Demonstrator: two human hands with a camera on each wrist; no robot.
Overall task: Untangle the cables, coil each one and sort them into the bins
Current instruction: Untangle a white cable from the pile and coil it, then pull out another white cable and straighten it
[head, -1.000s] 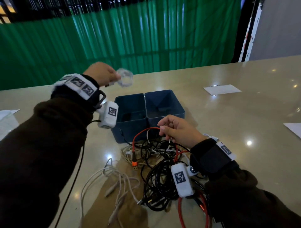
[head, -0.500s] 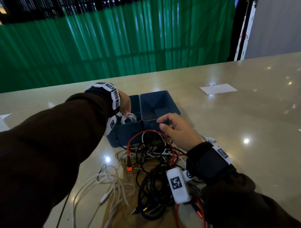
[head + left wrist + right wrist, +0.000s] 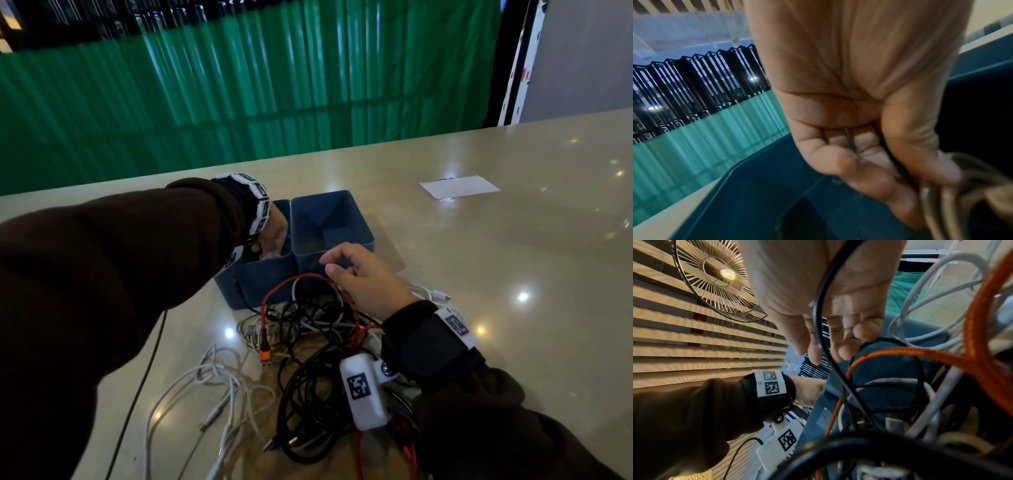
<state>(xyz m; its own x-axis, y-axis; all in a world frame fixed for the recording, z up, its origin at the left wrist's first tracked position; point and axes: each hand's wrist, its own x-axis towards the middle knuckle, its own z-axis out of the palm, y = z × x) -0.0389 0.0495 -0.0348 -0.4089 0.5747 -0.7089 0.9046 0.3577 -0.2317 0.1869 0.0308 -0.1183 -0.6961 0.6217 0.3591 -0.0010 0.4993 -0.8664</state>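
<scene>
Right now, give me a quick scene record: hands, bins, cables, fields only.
left hand: down inside the left bin, holding a coiled cable
right hand: fingers loosely spread over the cable pile, gripping nothing clearly
right bin: beside the left one, touching; no cable visible inside
red cable: looped on the pile, under the right hand
black cables: tangled on the table
white cables: loose, left of the black ones
paper: far right on the table

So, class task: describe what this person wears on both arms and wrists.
Both arms wear dark brown sleeves. Each wrist has a black band with white square-patterned tags: left band, right band. A white camera box bearing a black square code hangs under the right wrist. Hands are bare.
</scene>
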